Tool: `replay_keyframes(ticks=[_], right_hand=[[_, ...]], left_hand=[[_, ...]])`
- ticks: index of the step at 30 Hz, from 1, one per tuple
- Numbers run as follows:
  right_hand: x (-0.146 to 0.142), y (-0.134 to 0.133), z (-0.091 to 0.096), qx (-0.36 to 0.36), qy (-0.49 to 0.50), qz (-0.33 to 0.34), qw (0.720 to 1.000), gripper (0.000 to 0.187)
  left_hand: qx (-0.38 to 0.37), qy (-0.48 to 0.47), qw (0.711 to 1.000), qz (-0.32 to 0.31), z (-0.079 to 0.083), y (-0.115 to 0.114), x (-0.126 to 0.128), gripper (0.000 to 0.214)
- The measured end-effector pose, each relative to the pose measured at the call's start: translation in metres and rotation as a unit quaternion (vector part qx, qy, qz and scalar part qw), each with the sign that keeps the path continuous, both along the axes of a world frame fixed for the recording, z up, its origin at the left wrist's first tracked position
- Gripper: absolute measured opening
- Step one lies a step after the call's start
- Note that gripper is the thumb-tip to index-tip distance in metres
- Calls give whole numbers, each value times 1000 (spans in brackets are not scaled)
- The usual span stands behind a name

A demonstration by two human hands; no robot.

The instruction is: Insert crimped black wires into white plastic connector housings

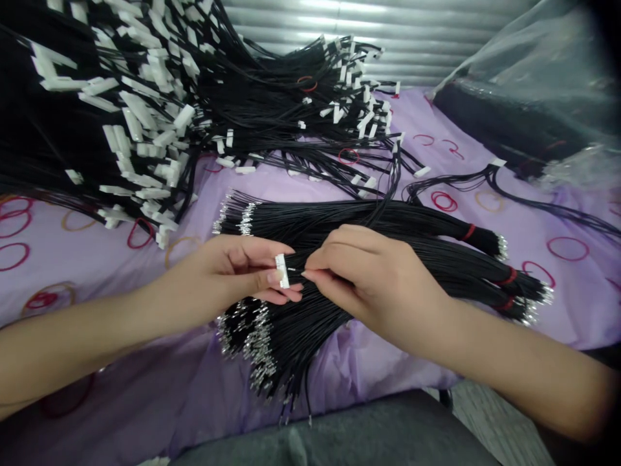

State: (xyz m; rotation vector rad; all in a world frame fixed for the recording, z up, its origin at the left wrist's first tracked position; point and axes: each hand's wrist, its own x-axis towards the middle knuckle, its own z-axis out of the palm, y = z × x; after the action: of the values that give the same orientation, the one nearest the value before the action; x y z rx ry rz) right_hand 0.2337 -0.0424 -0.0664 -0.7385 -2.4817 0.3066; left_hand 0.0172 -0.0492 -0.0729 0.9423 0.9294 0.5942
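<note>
Between the thumb and fingers of my left hand (pixel 242 268) is a small white connector housing (pixel 282 271), held upright. My right hand (pixel 373 278) pinches a thin black wire whose metal terminal (pixel 292 269) points left at the housing. A slight gap seems to lie between terminal and housing. Beneath both hands spread bundles of black wires (pixel 320 323) with bare silvery terminals (pixel 262 343) at their left ends. Red rubber bands (pixel 507 277) tie these bundles near their right ends.
Heaps of black cables with white connectors (pixel 140 116) rise at the back left and back centre. A clear plastic bag (pixel 533 58) with dark contents stands at the back right. Loose rubber bands (pixel 567 248) lie on the purple cloth (pixel 402 362). A dark seat (pixel 339 433) is at the front.
</note>
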Motion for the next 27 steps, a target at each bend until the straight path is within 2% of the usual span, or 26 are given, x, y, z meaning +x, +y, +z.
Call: replay_keyframes(ticks=[3,8,14,22,27], right_hand=[[-1,0,-1,-1,-6,16,1000,25],[-2,-4,1,-2,-9,-15,1000,26],[-2,-4,1,-44,2,-30,999,19],[-3,2,2,-8,-29,15,999,23],[-3,1,0,2,-40,16,999,23]], left_hand=[[3,-5,1000,-5,-1,0,-1,17],[21,9,999,-31,1,1,-1,16],[23,1,999,-28,2,1,0,21],[48,7,999,-25,5,-4,1,25],[64,11,998,-20,1,-5,1,15]])
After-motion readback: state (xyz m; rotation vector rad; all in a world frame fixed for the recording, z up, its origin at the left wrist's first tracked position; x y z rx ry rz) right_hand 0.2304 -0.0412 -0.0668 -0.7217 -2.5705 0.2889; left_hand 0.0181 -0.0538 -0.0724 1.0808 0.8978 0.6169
